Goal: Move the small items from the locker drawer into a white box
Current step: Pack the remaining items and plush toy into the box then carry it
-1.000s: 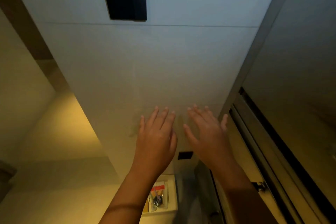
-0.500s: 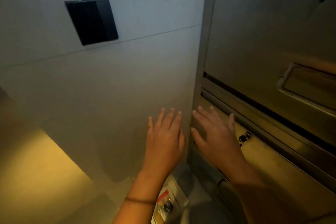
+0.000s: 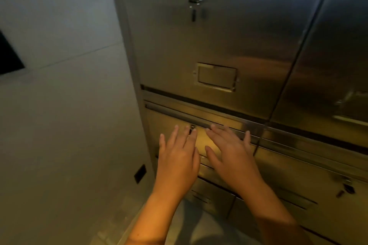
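Note:
A steel locker cabinet fills the right of the view. Its drawer front [image 3: 229,123] lies just beyond my fingertips, with a small lock [image 3: 192,127] near its upper edge. My left hand [image 3: 178,157] is flat, fingers spread, in front of the drawer's left part, fingertips at the lock. My right hand [image 3: 232,153] is open beside it, fingers reaching the drawer's top rail. Neither hand holds anything. The white box and the small items are out of sight.
Above the drawer is a locker door [image 3: 209,45] with a key lock [image 3: 196,3] and a label holder [image 3: 216,76]. More doors stand to the right [image 3: 338,55] and below, one with a key [image 3: 345,188]. A white tiled wall [image 3: 59,105] is on the left.
The view has swung right from the tiled wall onto the locker. Both open hands now lie over the drawer front. The white box seen at the bottom earlier is out of frame.

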{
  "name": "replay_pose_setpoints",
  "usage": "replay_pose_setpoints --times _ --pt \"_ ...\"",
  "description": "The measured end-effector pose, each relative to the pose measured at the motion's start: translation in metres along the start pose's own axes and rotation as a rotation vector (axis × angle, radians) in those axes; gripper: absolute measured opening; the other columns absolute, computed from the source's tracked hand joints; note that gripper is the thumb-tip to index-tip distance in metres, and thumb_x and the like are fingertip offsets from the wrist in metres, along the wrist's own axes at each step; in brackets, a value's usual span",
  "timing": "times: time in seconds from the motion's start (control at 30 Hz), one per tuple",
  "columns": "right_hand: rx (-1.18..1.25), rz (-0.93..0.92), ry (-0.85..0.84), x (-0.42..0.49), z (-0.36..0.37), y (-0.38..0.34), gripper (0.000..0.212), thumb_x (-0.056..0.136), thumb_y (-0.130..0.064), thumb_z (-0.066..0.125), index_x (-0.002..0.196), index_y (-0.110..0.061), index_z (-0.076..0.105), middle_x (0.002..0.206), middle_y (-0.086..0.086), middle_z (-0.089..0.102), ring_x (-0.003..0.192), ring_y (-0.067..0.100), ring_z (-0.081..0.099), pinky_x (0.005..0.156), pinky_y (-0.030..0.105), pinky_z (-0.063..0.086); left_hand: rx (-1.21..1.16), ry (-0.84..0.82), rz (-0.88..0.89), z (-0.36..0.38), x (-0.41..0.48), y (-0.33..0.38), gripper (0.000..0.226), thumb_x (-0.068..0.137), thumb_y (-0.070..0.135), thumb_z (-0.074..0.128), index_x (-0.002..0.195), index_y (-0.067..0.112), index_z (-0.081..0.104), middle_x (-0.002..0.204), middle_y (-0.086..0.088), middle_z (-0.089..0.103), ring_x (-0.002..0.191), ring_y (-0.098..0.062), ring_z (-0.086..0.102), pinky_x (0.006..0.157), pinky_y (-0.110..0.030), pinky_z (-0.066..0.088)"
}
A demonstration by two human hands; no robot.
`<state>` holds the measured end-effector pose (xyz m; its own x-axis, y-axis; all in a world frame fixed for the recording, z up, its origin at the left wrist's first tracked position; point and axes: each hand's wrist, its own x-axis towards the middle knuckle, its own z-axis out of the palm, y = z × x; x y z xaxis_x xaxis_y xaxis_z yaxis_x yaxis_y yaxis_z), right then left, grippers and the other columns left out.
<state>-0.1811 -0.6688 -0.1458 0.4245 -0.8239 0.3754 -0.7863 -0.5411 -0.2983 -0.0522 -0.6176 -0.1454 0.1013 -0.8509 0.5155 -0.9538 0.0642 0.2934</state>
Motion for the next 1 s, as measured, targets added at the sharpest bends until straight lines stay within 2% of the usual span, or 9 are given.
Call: replay_pose_setpoints --times 0.13,0.27,0.5,0.6,0.7,0.83,1.0 --pt "-0.068 0.117 0.038 -0.049 -0.04 0.043 0.048 0.094 -0.043 0.039 0.141 -0.035 0.03 0.15 -0.014 0.025 0.14 0.01 0.01 0.104 0.041 -0.017 -0.054 -0.032 0.128 0.018 -0.006 0.062 0.044 0.081 0.012 0.066 0.124 0.008 0.057 0.129 -0.012 0.056 0.125 -0.034 0.044 0.1 -0.054 0.019" --pt "-0.121 0.213 0.052 -0.113 -0.083 0.088 0.048 0.094 -0.041 0.04 0.14 -0.034 0.031 0.15 -0.013 0.024 0.141 0.01 0.008 0.104 0.043 -0.016 -0.153 -0.087 0.218 0.034 -0.029 0.139 0.046 0.092 0.021 0.051 0.136 0.016 0.043 0.143 -0.005 0.041 0.137 -0.026 0.026 0.106 -0.045 0.004" --pt "-0.215 0.433 0.117 -0.224 -0.157 0.156 0.047 0.093 -0.04 0.042 0.139 -0.034 0.033 0.15 -0.012 0.026 0.141 0.012 0.011 0.102 0.042 -0.017 -0.275 -0.174 0.402 0.055 -0.073 0.273 0.048 0.094 0.028 0.045 0.14 0.022 0.036 0.147 0.0 0.035 0.139 -0.019 0.019 0.108 -0.041 0.0" --pt "-0.255 0.528 0.142 -0.268 -0.187 0.18 0.047 0.094 -0.039 0.042 0.139 -0.034 0.032 0.15 -0.011 0.025 0.141 0.012 0.012 0.106 0.043 -0.013 -0.318 -0.208 0.485 0.062 -0.089 0.324 0.049 0.094 0.028 0.043 0.142 0.023 0.032 0.149 0.002 0.031 0.14 -0.017 0.015 0.108 -0.04 -0.003" --pt "-0.303 0.628 0.175 -0.308 -0.214 0.202 0.047 0.094 -0.039 0.042 0.14 -0.034 0.032 0.15 -0.012 0.025 0.14 0.012 0.012 0.11 0.048 -0.006 -0.385 -0.242 0.575 0.068 -0.104 0.373 0.048 0.093 0.024 0.047 0.14 0.019 0.036 0.146 -0.003 0.036 0.139 -0.021 0.02 0.108 -0.044 0.0" --pt "-0.324 0.744 0.205 -0.353 -0.239 0.228 0.045 0.094 -0.039 0.042 0.139 -0.034 0.034 0.149 -0.012 0.028 0.14 0.011 0.014 0.11 0.048 -0.004 -0.423 -0.292 0.696 0.073 -0.12 0.427 0.046 0.088 0.018 0.057 0.133 0.012 0.048 0.137 -0.01 0.048 0.134 -0.029 0.033 0.105 -0.05 0.007" --pt "-0.347 0.84 0.284 -0.387 -0.26 0.257 0.043 0.093 -0.036 0.048 0.134 -0.03 0.043 0.145 -0.007 0.038 0.139 0.015 0.021 0.109 0.051 -0.001 -0.488 -0.356 0.8 0.091 -0.127 0.476 0.047 0.095 0.03 0.034 0.141 0.024 0.032 0.149 0.001 0.03 0.141 -0.016 0.012 0.107 -0.036 -0.011"
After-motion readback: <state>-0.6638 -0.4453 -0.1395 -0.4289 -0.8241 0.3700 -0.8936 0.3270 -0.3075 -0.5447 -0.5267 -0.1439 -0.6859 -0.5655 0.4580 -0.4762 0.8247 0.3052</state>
